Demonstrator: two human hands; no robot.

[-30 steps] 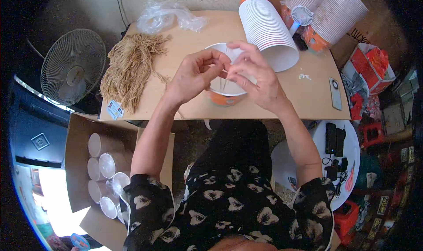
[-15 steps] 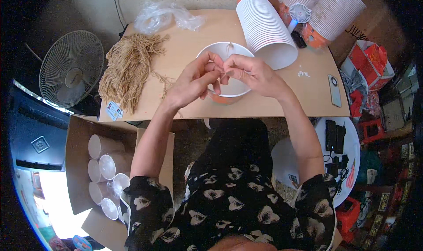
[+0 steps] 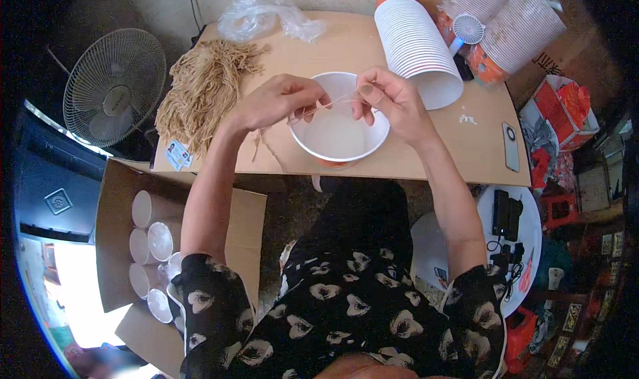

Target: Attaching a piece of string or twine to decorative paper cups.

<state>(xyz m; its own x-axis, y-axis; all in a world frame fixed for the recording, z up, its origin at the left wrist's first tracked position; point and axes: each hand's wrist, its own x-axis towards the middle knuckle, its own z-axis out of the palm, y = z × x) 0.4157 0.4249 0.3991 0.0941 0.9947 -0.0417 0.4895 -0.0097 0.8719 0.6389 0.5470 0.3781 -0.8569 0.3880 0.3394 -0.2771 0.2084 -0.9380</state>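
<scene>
Both hands have drawn apart since half a second ago, and a thin pale strand (image 3: 343, 101) now runs between their fingertips, near the upper centre of the frame. Left hand (image 3: 274, 103) comes in palm down, wrist bent, fingers curled and pinching one end; right hand (image 3: 397, 107), thumb against index, pinches the other. Both forearms rise from the lower edge, elbows spread.

Directly below the strand sits one white paper bucket (image 3: 336, 138), its mouth upward; the fingers hide parts of its rim. One tan bundle of strands (image 3: 206, 89) lies at upper left, with one clear plastic bag (image 3: 269, 21) beyond it. At upper right, one nested stack of buckets (image 3: 416, 46) lies near the right hand; behind it are two wrapped stacks and one small white fan (image 3: 468, 29). One phone (image 3: 510, 146) rests near the table's right edge. One large fan (image 3: 116, 89) stands far left, and at lower left an open carton (image 3: 239, 236) holds at least six clear-wrapped cylinders (image 3: 160, 240).
</scene>
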